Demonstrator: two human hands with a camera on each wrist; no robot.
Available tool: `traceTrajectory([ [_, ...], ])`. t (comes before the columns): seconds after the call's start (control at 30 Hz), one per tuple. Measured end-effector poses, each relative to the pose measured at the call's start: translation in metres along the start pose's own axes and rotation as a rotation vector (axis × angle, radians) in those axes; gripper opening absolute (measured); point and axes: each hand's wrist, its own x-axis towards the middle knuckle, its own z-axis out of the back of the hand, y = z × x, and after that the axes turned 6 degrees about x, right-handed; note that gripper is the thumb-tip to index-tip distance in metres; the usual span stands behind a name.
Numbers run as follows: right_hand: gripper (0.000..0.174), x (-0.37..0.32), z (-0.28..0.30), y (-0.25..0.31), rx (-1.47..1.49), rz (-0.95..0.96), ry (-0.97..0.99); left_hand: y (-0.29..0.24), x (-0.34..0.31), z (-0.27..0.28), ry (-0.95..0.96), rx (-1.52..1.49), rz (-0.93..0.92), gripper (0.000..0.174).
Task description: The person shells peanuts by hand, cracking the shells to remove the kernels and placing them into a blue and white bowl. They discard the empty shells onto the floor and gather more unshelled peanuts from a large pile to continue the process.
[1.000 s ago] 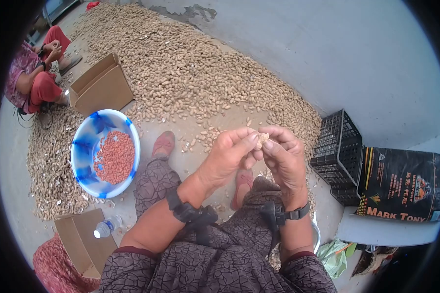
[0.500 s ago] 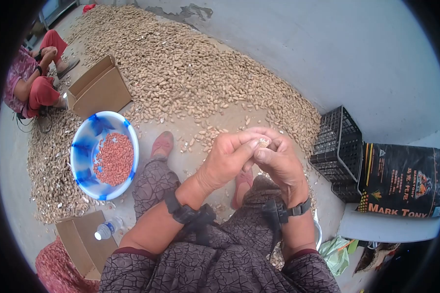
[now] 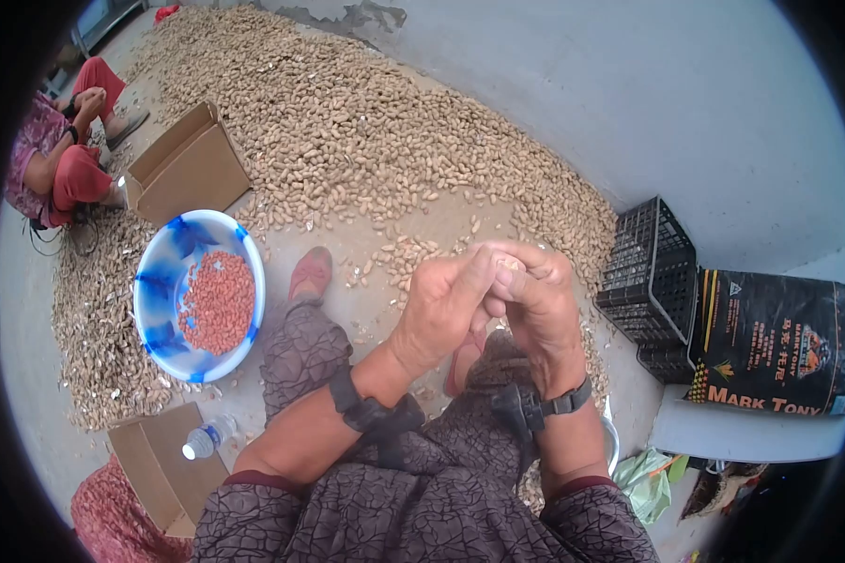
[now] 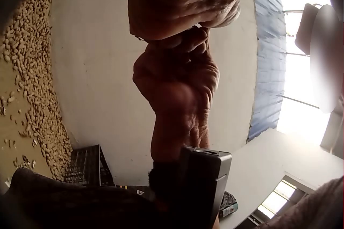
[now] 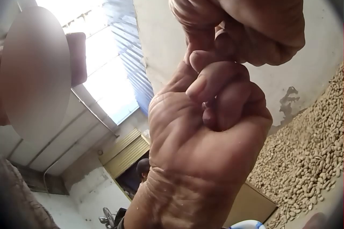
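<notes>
Both hands meet above my lap in the head view. My left hand (image 3: 479, 274) and my right hand (image 3: 526, 280) pinch one pale peanut (image 3: 510, 265) between their curled fingertips; only a sliver of it shows. In the left wrist view the left hand (image 4: 183, 3) is at the top, with the right hand (image 4: 177, 84) pressed against it from below. The right wrist view has the right hand (image 5: 247, 14) on top and the left hand's curled fingers (image 5: 215, 86) beneath; the peanut is hidden there.
A big heap of unshelled peanuts (image 3: 347, 141) covers the floor ahead. A blue-white basin (image 3: 164, 272) of red kernels sits left of my foot (image 3: 310, 274). Cardboard boxes (image 3: 183, 169), a water bottle (image 3: 207, 437), a black crate (image 3: 652, 281), a black sack (image 3: 775, 342) and another seated person (image 3: 56, 150) surround me.
The hands have closed tighter round the peanut and drawn slightly nearer together; less of the shell shows than a second ago.
</notes>
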Motion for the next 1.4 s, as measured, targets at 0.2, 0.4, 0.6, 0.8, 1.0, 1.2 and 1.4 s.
traceTrajectory([
  [0.2,0.025,0.004,0.011,-0.005,0.033,-0.047,-0.051,-0.007,0.006,0.001,0.051,-0.253,0.104,0.03],
  [0.4,0.021,0.006,-0.003,0.004,-0.072,-0.082,-0.103,0.005,0.01,-0.005,-0.094,-0.213,0.051,0.029],
  [0.6,0.014,0.013,0.009,0.001,-0.115,-0.127,-0.138,0.004,0.012,-0.006,-0.152,-0.309,0.127,0.027],
  [0.8,0.012,0.014,-0.001,0.004,-0.179,-0.08,-0.154,0.008,0.013,-0.005,-0.123,-0.521,0.224,0.024],
  [1.0,0.011,0.011,0.008,0.002,-0.223,-0.047,-0.262,0.021,0.011,-0.002,-0.338,-0.863,0.531,0.028],
  [1.2,0.012,0.009,0.01,-0.004,-0.447,0.038,-0.257,0.01,0.013,0.001,-0.301,-0.264,0.345,0.022],
  [1.4,0.012,0.008,0.007,-0.003,-0.532,0.048,-0.264,0.011,0.016,0.003,-0.225,-0.079,0.266,0.016],
])
